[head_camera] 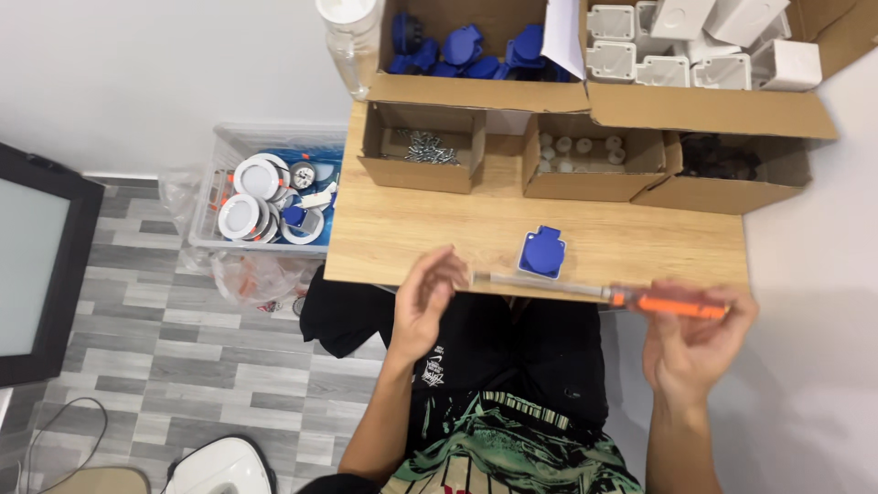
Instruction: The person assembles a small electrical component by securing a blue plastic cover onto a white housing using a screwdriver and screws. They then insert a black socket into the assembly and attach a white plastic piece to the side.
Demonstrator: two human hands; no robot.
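The right hand point(690, 343) pinches the orange handle of a screwdriver point(604, 295), fingers pressed together around it. The tool lies level, its shaft pointing left along the near edge of the tabletop point(430, 238). The left hand point(425, 297) hovers at that same edge with its grip spread and nothing in it, fingertips close to the shaft's tip but, as far as I can tell, not touching.

The blue socket point(541, 252) lies alone on the tabletop, just beyond the shaft and between the two hands. Neither hand touches it, and the tool is not set to it — judging by that, work on this piece looks either not begun or paused. Whether any screws are in it I cannot tell.

Open room is a bare strip of wood around the socket. On the far side stand open cartons: one with screws point(422, 146), one with small white caps point(581, 151), a dark-filled one point(722, 157), and behind them boxes of blue parts point(466, 46) and white housings point(695, 41). Left of the tabletop, on the floor, is a clear bin point(265, 187) of round fittings. The socket sits close to the near edge.
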